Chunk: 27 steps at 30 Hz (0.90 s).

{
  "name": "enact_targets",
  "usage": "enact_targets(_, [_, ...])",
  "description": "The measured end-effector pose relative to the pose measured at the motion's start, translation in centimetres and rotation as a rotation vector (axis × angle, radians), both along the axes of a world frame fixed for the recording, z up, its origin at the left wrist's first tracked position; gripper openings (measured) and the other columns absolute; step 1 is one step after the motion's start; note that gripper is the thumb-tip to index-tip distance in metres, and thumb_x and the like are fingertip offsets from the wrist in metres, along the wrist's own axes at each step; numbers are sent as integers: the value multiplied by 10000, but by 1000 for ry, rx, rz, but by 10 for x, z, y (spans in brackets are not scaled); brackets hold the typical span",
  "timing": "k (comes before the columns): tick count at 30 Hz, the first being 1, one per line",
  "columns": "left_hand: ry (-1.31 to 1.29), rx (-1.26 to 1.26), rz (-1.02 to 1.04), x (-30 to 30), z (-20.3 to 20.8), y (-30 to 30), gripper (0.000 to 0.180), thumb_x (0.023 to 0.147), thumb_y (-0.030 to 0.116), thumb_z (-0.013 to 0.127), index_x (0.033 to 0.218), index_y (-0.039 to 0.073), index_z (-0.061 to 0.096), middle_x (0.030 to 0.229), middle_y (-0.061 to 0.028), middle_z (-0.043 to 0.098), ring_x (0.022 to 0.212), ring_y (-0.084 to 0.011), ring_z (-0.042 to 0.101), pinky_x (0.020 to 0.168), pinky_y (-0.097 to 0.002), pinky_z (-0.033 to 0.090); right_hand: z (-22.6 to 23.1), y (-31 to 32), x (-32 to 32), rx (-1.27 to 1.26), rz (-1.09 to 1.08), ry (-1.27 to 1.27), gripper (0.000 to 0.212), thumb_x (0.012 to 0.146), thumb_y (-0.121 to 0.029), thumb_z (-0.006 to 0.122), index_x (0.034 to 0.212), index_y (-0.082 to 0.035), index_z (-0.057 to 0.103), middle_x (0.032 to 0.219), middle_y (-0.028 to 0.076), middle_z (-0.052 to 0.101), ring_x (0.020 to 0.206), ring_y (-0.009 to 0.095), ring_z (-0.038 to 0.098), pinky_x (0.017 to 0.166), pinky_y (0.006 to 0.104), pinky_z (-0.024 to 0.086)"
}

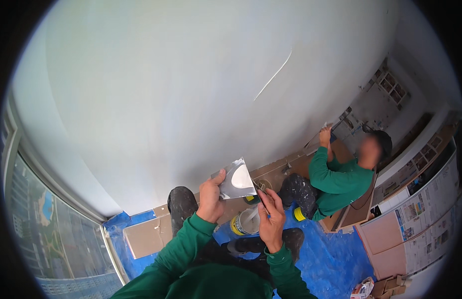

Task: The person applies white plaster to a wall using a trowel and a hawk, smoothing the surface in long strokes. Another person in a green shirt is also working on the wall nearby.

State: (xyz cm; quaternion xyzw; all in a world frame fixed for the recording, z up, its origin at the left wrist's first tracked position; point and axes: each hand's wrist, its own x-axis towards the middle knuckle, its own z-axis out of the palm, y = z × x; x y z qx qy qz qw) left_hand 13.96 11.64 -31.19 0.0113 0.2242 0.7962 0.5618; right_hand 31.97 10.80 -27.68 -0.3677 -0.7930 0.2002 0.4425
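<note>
My left hand (210, 198) is closed on a flat grey metal filling knife (230, 192), held in front of the wall. A smooth mound of white filler (240, 178) lies on its blade. My right hand (274, 218) grips a thin, dark-handled putty knife (261, 194), seen nearly edge-on at the right side of the plate. Whether its edge touches the plate I cannot tell. Below my hands, between my knees, stands an open bucket (236, 226) with a yellow band and pale contents.
A raised white line (273, 75) marks the pale wall (156, 89). At right, a person in a green top (340, 187) sits low, hands at the wall. Blue sheeting (335, 254) and a cardboard piece (144, 237) cover the floor. A window (57, 224) is at left.
</note>
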Motion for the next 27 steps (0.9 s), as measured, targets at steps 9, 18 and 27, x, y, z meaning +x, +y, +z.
enact_targets(9, [-43, 14, -142, -24, 1, -11, 277, 997, 271, 517, 1130, 41, 599, 1053, -64, 659, 953, -188, 634, 868, -363, 501, 8, 43, 17, -811, 96, 666, 217, 961, -195, 590, 1105, -45, 650, 893, 51, 692, 781, 153, 680, 550, 238, 530])
enact_targets(18, [102, -103, -262, 7, -8, 5, 294, 982, 240, 534, 1117, -11, 605, 1042, -105, 672, 942, -220, 650, 877, -363, 506, -12, 67, -19, -1547, 559, 983, 251, 963, -237, 557, 1074, -27, 639, 856, 96, 685, 693, 181, 661, 525, 289, 513])
enact_targets(27, [171, -178, -151, -56, 12, 18, 321, 1004, 253, 498, 1143, -20, 592, 1051, -111, 666, 941, -212, 651, 859, -356, 511, -72, 111, -1, -1334, 328, 738, 197, 913, -105, 622, 1087, -14, 639, 985, 69, 686, 849, 169, 679, 770, 316, 550])
